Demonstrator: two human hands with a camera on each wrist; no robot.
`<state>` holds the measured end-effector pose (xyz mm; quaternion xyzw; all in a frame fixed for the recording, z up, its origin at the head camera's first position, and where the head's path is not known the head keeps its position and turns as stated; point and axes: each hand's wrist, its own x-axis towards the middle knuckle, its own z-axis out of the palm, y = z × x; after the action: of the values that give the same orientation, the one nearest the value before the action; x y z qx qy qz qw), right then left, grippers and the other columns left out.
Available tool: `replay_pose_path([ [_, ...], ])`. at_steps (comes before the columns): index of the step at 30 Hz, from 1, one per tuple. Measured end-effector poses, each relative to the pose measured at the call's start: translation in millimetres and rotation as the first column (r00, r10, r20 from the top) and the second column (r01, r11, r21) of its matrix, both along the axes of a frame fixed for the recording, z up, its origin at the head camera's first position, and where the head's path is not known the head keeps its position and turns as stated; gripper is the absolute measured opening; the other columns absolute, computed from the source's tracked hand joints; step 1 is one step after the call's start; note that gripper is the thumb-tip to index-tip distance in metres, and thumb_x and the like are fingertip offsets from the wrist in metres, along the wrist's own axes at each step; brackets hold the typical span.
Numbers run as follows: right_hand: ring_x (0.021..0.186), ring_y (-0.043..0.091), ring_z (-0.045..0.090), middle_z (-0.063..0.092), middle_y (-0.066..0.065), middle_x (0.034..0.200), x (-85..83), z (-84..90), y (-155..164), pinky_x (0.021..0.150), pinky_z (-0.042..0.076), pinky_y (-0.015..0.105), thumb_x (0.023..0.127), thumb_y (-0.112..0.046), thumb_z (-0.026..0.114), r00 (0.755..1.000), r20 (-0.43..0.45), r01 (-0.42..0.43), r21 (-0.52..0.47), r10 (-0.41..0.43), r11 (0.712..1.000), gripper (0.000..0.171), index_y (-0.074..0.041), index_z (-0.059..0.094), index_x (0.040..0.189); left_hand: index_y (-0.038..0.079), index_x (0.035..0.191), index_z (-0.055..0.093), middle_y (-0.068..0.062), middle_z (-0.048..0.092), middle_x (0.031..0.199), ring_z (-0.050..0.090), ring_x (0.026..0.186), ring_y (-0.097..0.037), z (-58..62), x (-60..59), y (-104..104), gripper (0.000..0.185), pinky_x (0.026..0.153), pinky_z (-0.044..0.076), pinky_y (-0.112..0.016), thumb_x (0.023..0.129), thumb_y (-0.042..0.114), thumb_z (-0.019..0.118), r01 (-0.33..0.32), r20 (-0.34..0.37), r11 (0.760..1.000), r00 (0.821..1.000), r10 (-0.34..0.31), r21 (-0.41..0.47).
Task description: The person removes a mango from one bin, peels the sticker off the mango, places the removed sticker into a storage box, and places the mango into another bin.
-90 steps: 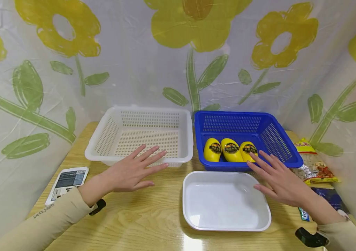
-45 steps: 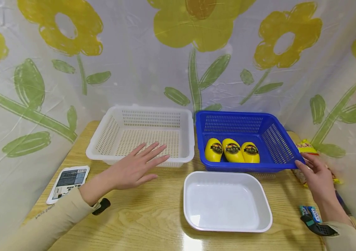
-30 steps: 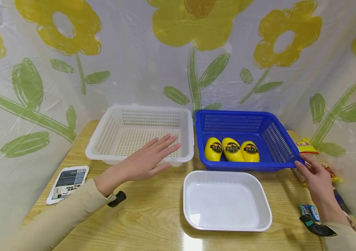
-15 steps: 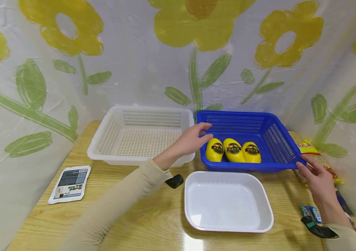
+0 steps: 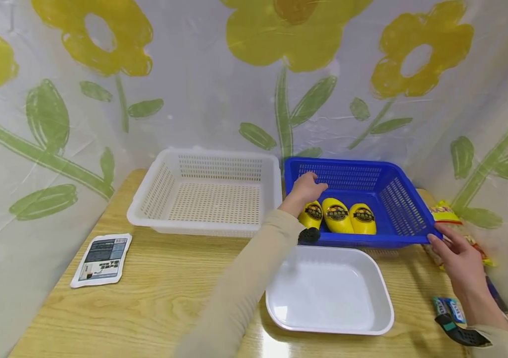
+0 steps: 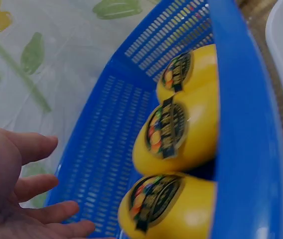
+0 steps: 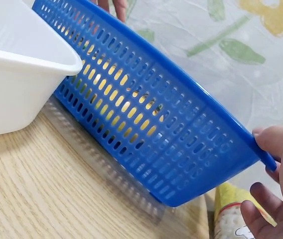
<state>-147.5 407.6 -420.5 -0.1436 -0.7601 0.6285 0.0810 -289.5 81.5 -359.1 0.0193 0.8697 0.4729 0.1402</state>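
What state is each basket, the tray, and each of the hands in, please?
white basket: empty
blue basket: holds three yellow packs
white tray: empty
left hand: open, over the leftmost pack
right hand: grips the blue basket's corner

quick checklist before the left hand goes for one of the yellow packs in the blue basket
1. Left hand open and holding nothing, over the basket: ok.
2. Three yellow packs lie side by side, labels up, nothing on top of them: ok.
3. Right hand steadying the blue basket by its near right corner, thumb on the rim: ok.
4. White tray in front of the basket has nothing in it: ok.
5. White basket beside it has nothing in it: ok.
6. Whether the left fingers already touch the nearest pack: cannot tell.
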Motion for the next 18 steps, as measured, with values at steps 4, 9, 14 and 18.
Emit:
replay_pose_path([
  [4, 0.086, -0.008, 0.058, 0.050, -0.018, 0.113, -0.7, -0.3, 0.8, 0.068, 0.047, 0.006, 0.091, -0.031, 0.069, 1.000, 0.000, 0.004, 0.005, -0.004, 1.000, 0.062, -0.020, 0.046, 0.148, 0.011, 0.146, 0.043, -0.009, 0.045, 0.148, 0.044, 0.133, -0.025, -4.0, 0.0, 11.7, 0.051, 0.102, 0.043, -0.038, 0.100, 0.029, 0.057, 0.024, 0.026, 0.999, 0.999, -0.023, -0.028],
  [9, 0.087, -0.008, 0.058, 0.049, -0.018, 0.114, -1.2, -1.1, -0.2, 0.069, 0.048, 0.006, 0.090, -0.031, 0.070, 1.000, -0.008, 0.012, -0.008, -0.012, 1.000, 0.063, -0.020, 0.047, 0.147, 0.014, 0.145, 0.046, -0.007, 0.041, 0.150, 0.033, 0.140, -0.022, -8.2, -0.4, 16.6, 0.049, 0.102, 0.043, -0.036, 0.099, 0.025, 0.059, 0.042, 0.037, 0.995, 0.999, -0.039, -0.087],
  [14, 0.087, -0.008, 0.057, 0.049, -0.014, 0.119, -1.8, -0.9, -0.9, 0.069, 0.048, 0.006, 0.091, -0.031, 0.069, 1.000, -0.007, 0.004, 0.003, -0.004, 1.000, 0.063, -0.020, 0.046, 0.148, 0.015, 0.145, 0.047, -0.004, 0.039, 0.153, 0.019, 0.147, -0.020, -13.1, -0.3, 12.2, 0.048, 0.101, 0.043, -0.036, 0.098, 0.011, 0.057, 0.116, 0.059, 0.973, 0.993, -0.107, -0.197],
  [18, 0.087, -0.010, 0.057, 0.048, -0.010, 0.125, -1.4, -1.9, 0.6, 0.070, 0.048, 0.006, 0.091, -0.031, 0.069, 1.000, -0.007, 0.003, 0.016, -0.003, 1.000, 0.063, -0.019, 0.044, 0.148, 0.015, 0.143, 0.050, -0.002, 0.045, 0.149, 0.018, 0.147, -0.022, -16.2, 0.6, 8.8, 0.052, 0.108, 0.036, -0.039, 0.093, 0.005, 0.061, 0.229, 0.061, 0.928, 0.974, -0.220, -0.295],
])
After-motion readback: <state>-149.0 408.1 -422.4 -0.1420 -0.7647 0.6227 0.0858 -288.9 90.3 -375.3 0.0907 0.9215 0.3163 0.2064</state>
